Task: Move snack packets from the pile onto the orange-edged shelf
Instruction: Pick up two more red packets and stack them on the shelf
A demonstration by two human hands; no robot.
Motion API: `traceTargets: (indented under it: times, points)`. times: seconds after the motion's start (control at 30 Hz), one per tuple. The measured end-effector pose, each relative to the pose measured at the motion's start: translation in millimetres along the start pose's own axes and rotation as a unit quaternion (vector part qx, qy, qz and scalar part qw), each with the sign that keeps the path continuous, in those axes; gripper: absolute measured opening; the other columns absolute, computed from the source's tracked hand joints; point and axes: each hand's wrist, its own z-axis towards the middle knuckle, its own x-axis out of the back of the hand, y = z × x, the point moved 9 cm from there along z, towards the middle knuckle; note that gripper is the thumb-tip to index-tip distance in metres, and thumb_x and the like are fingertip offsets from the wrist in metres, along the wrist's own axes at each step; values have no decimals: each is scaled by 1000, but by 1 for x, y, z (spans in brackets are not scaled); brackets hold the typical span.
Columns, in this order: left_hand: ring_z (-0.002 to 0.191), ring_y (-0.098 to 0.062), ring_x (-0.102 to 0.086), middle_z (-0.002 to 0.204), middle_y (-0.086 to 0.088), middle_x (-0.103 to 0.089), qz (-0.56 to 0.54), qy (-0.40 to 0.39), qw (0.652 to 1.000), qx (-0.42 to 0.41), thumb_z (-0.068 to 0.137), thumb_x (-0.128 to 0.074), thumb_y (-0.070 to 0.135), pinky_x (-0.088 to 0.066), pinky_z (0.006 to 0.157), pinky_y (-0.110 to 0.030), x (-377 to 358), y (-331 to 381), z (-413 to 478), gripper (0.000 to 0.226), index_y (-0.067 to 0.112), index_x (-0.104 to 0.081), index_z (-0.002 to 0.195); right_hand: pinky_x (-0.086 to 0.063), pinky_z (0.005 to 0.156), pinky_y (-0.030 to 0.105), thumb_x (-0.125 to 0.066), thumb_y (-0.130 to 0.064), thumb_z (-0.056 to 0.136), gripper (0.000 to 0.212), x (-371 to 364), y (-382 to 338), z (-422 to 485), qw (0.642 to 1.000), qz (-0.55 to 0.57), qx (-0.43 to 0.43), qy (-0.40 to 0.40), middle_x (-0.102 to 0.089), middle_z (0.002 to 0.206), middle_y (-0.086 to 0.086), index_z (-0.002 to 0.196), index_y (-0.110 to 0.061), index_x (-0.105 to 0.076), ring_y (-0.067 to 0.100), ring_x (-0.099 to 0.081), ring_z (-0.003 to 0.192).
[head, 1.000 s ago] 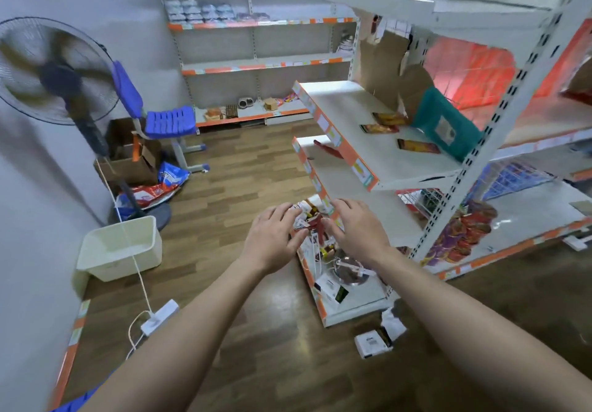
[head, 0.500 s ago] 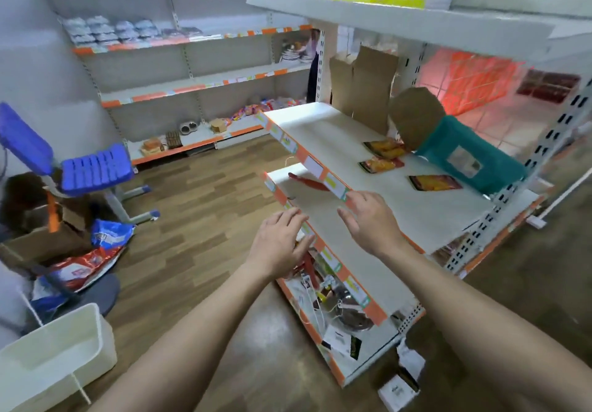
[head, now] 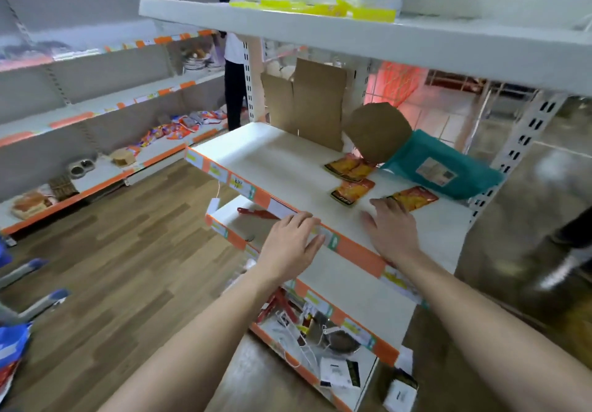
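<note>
Both forearms reach forward. The left hand [head: 293,245], fingers straight and empty, touches the front strip of the orange-edged shelf [head: 272,161]. The right hand [head: 389,229] hovers flat and spread over its smooth white board, just beside three glossy orange snack packets [head: 352,191].

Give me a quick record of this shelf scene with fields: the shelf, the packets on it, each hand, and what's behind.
shelf: orange-edged shelf, white top
packets: three lying flat, rear packet, middle packet, right packet
left: left hand open, fingers at the shelf's front edge, empty
right: right hand open, palm down over the shelf, beside the right packet
behind: teal bag, cardboard
</note>
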Motion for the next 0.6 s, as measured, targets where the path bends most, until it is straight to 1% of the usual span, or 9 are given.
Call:
traceTargets:
  times: [0.1, 0.2, 0.27, 0.37, 0.43, 0.5, 0.53, 0.6]
  points:
    - [127, -27, -51, 137, -2, -57, -11, -5, 1000, -26, 101, -47, 43, -43, 105, -42, -11, 1, 30, 43, 17, -58, 134, -32, 111, 50, -47, -50, 98, 55, 1, 23, 17, 997, -42, -72, 3, -28, 157, 10, 145, -21, -42, 35, -23, 144]
    - [127, -27, -49, 140, 0, -55, -26, -27, 999, -23, 102, -48, 42, -42, 106, -42, -21, 0, 60, 42, 19, -57, 136, -29, 115, 52, -48, -53, 97, 62, -4, 45, 27, 991, -44, -126, -7, -15, 163, 9, 150, -22, -34, 35, -16, 147]
    - [131, -26, -45, 145, 2, -50, -38, -47, 998, 2, 102, -46, 44, -40, 108, -41, -28, -3, 82, 45, 20, -52, 140, -25, 117, 52, -45, -54, 98, 66, -8, 54, 27, 988, -38, -147, -5, -11, 165, 9, 152, -19, -31, 37, -16, 148]
    - [131, -31, -44, 145, -3, -48, -59, -69, 994, 54, 101, -47, 46, -38, 107, -42, -43, -12, 110, 50, 17, -49, 142, -22, 117, 51, -41, -56, 99, 64, -13, 58, 28, 988, -41, -146, -4, -8, 167, 7, 152, -21, -31, 37, -15, 148]
    - [126, -33, -47, 138, -7, -53, -61, -69, 992, 81, 98, -50, 49, -38, 103, -41, -53, -18, 127, 52, 14, -53, 137, -22, 118, 51, -38, -59, 98, 68, -15, 60, 29, 988, -46, -147, -10, -8, 167, 5, 154, -23, -27, 35, -14, 148]
    - [121, -33, -50, 131, -10, -57, -68, -67, 990, 99, 95, -53, 55, -39, 101, -40, -61, -21, 142, 56, 12, -56, 130, -20, 119, 51, -35, -63, 98, 74, -18, 63, 30, 987, -43, -154, -12, -5, 167, 5, 158, -22, -19, 34, -11, 150]
    - [120, -34, -50, 129, -12, -57, -75, -65, 989, 108, 93, -53, 58, -39, 100, -40, -64, -21, 149, 59, 11, -57, 128, -19, 120, 51, -32, -64, 98, 76, -20, 64, 30, 986, -47, -156, -15, -3, 168, 4, 159, -21, -15, 34, -9, 151]
    - [121, -35, -47, 131, -12, -53, -68, -63, 988, 125, 91, -51, 64, -40, 99, -41, -67, -20, 160, 67, 10, -56, 130, -17, 120, 49, -27, -66, 98, 78, -20, 64, 30, 985, -66, -160, -21, -2, 168, 4, 159, -19, -16, 33, -7, 152]
